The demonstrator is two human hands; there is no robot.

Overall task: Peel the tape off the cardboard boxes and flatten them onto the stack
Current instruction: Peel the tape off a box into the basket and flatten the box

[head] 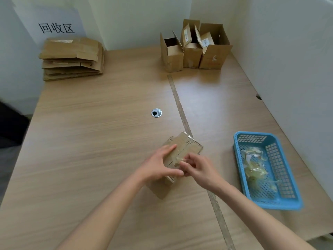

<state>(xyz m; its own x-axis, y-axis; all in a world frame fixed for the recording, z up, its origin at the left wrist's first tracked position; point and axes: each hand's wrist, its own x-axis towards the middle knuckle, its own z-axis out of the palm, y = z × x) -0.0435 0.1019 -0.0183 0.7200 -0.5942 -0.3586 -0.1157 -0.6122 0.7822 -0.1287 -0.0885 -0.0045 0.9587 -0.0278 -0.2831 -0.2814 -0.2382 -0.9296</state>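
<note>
The big wooden table (90, 141) holds a pile of flat brown cardboard (72, 58) far left. Near the middle, the left hand (158, 165) grips the small brown cardboard box (183, 150) steady so the right hand (200, 166) can pinch its clear tape (181, 158).
</note>
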